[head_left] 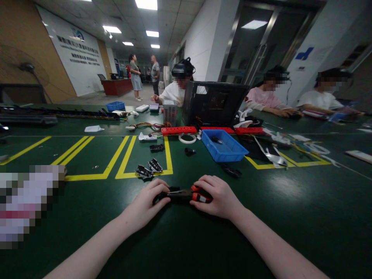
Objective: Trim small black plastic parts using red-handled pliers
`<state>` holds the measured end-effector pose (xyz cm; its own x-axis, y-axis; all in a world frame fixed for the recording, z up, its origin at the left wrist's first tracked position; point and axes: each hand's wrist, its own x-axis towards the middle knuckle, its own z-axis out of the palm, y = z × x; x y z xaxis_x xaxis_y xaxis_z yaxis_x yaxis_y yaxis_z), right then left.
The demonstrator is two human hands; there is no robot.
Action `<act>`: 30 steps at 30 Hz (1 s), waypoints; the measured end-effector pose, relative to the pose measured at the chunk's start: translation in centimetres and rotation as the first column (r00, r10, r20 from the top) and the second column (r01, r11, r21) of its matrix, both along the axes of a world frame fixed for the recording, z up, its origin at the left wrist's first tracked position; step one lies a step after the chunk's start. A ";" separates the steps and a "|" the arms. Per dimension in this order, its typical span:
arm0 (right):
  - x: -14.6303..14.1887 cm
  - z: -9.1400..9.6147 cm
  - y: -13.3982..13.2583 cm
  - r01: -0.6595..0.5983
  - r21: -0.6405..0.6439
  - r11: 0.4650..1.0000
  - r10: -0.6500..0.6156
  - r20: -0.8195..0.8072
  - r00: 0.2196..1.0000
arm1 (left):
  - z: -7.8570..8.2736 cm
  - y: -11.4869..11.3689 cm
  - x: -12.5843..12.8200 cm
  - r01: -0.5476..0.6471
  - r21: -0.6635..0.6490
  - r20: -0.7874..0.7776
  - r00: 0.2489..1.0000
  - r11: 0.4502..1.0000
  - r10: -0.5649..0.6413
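Observation:
My left hand (pixel 149 199) is closed around a small black plastic part (pixel 158 198), mostly hidden by the fingers. In my right hand (pixel 221 195) are pliers with red and black handles (pixel 201 198). The dark jaws of the pliers point left and meet the black part between my hands; their exact grip on it cannot be made out. Just beyond my left hand lie two black-and-silver plastic pieces (pixel 144 172). Farther off is a flat black piece (pixel 157 147). A long black piece (pixel 231 170) rests beyond my right hand, near the blue bin (pixel 229 153).
Red power strips (pixel 179 130) cross the green table (pixel 261 232), with a roll of white tape (pixel 187 138) close by. Behind them stand an open black computer case (pixel 212 102) and a metal power supply (pixel 170 112). Co-workers sit across the table.

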<state>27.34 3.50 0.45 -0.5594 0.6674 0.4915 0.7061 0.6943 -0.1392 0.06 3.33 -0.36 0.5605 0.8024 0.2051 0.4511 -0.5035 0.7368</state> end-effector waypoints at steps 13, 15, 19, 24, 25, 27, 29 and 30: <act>0.0 0.0 -0.1 -0.006 0.028 1.000 0.006 -0.018 1.000 | 0.4 -0.4 0.2 -0.008 0.009 0.007 1.000 1.000 0.008; 0.0 0.1 -0.1 -0.007 0.019 1.000 0.007 -0.023 1.000 | 0.6 -0.5 0.2 -0.007 -0.004 0.008 1.000 1.000 0.007; 0.0 0.3 -0.2 -0.010 -0.008 1.000 0.010 -0.025 1.000 | 0.6 -0.4 0.2 -0.008 -0.026 0.015 1.000 1.000 0.008; -0.1 0.4 -0.3 -0.008 -0.037 0.999 0.008 -0.007 1.000 | 0.4 -0.2 0.1 -0.013 -0.043 0.032 0.999 0.999 0.014; -0.1 0.4 -0.4 -0.007 -0.040 0.999 0.007 -0.003 1.000 | 0.3 -0.2 0.1 -0.018 -0.044 0.034 0.999 0.999 0.019; -0.1 0.4 -0.4 -0.002 -0.046 0.999 0.003 0.003 1.000 | 0.2 -0.1 0.1 -0.028 -0.047 0.034 0.999 0.999 0.030; -0.1 0.3 -0.3 0.001 -0.058 0.998 0.000 0.016 1.000 | 0.0 0.0 0.0 -0.030 -0.048 0.027 0.999 0.998 0.031; -0.1 0.3 -0.3 0.002 -0.063 0.998 -0.001 0.021 1.000 | 0.0 0.1 0.0 -0.026 -0.048 0.022 0.999 0.999 0.027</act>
<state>27.24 3.22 0.72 -0.5682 0.6976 0.4365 0.7104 0.6835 -0.1677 0.04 3.40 -0.40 0.5345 0.8260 0.1788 0.4465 -0.4556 0.7701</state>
